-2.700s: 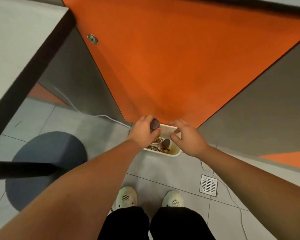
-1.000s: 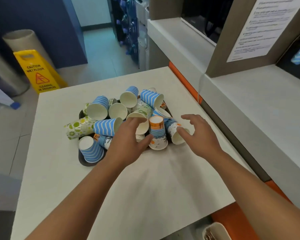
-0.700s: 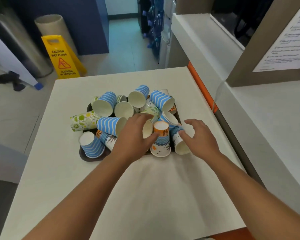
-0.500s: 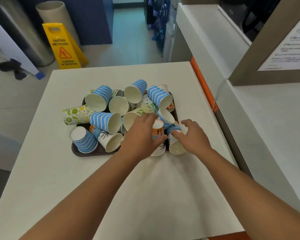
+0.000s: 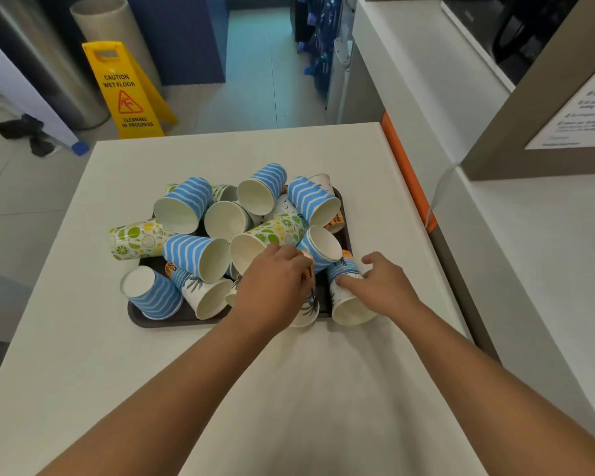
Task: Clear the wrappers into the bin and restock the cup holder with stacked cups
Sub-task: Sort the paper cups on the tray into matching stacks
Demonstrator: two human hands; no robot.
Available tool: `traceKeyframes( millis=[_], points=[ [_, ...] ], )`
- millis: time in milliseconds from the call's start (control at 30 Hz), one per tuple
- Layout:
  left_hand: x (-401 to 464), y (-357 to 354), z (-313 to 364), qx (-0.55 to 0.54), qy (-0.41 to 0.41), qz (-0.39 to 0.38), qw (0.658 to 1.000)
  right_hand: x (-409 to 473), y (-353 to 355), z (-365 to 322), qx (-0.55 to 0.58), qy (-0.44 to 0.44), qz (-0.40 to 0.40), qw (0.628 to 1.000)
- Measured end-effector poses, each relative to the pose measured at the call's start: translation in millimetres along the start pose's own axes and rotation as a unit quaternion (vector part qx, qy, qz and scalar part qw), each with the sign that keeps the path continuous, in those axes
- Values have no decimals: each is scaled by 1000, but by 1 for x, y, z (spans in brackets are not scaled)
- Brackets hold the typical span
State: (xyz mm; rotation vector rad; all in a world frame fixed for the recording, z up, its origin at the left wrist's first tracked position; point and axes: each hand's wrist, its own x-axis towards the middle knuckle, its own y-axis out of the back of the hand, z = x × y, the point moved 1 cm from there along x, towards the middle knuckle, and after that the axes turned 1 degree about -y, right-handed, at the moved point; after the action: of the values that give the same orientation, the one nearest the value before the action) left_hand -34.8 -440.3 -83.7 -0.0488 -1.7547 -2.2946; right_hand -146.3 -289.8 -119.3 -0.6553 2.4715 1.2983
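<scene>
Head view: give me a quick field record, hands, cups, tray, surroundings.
left hand: closed over an upside-down cup at the tray's near edge
right hand: fingers on a tipped cup, mouth toward the camera
tray: dark, on the white table
pile: mixed cups, mostly on their sides, unstacked
striped cup: upside down, tray's near-left corner
floor: yellow wet-floor sign beyond the table
cup holder: not in view

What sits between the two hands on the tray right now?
In the head view, between the left hand and right hand lies a bare strip of dark tray, overhung farther back by a tilted blue-striped cup.
</scene>
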Motion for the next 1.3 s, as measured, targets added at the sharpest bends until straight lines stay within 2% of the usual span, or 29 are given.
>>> traceKeyframes(
  millis=[333, 533, 800, 1100, 1167, 1300],
  points=[
    [-6, 28, -5, -96, -3, 84, 992, -15, 6, 5, 19, 37, 43, 998],
    [-7, 58, -5, -167, 21, 110, 980, -22, -5, 7, 73, 73, 36, 994],
    [-10, 71, -12, -193, 18, 138, 971, -22, -21, 6, 153, 124, 51, 979],
    [15, 71, -3, -241, -3, 253, 937, -12, -35, 11, 179, 154, 19, 971],
    [27, 64, 1, -246, -17, 246, 937, -9, -36, 11, 173, 155, 13, 973],
    [41, 42, 6, -232, -68, 163, 956, -6, -35, 10, 191, 157, 11, 969]
  ],
)
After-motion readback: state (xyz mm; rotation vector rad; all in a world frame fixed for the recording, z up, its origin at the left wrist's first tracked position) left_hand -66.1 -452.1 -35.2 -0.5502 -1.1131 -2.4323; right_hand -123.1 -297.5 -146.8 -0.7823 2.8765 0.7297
